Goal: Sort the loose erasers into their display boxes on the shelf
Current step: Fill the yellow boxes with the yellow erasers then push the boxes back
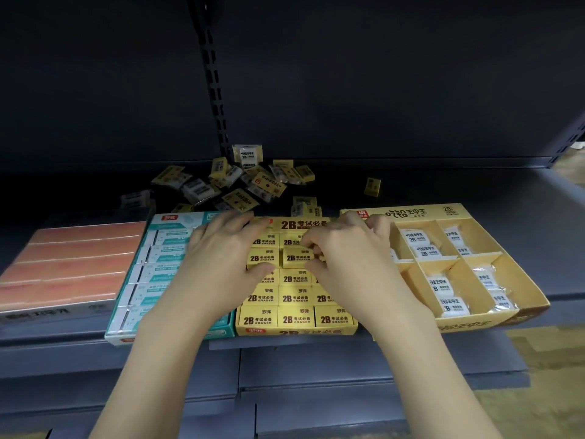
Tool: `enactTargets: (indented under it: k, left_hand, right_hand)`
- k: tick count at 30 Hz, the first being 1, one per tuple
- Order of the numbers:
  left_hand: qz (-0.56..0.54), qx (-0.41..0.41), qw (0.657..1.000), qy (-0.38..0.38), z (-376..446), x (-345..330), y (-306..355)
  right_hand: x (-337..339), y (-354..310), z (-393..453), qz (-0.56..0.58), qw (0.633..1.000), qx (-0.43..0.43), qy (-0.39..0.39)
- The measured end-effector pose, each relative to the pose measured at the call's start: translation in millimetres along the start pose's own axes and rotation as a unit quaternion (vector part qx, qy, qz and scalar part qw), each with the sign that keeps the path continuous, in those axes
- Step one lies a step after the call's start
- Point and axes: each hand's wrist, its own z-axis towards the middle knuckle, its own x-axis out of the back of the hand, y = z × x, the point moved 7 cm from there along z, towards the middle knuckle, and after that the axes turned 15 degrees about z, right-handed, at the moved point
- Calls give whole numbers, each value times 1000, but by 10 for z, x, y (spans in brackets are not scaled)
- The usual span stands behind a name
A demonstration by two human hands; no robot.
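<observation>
- "2B 考试必备" printed big on the back flap of the middle yellow display box, repeated half-hidden along its front edge
- "罗弗", "2B 考试必备", "ERASER" on every yellow eraser packed inside it
- "2B" in the back right corner of the divided yellow box, plus stylised characters too tricky to read
- "2B" on the upright wrapped eraser at the shelf's back edge
- teal box: red logo only, too blurry
</observation>
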Motion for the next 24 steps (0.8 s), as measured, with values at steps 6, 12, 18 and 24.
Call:
enactTargets:
  k: [6, 12, 18, 24]
  left_hand:
    - [-11, 8, 1000, 7, 28, 52, -30]
    - [-31, 0, 1000, -3, 37, 33, -19]
    - [-3, -25, 1000, 8, 104, 159, 5]
    - [-6, -99, 992, 76, 502, 494, 107]
  right_hand:
    - [-5, -21, 21, 4, 1000, -1, -10]
    - [-41, -73, 46, -4, 1000, 14, -13]
    - [14, -45, 32, 16, 1000, 25, -6]
    - [177, 144, 110, 56, 998, 37, 13]
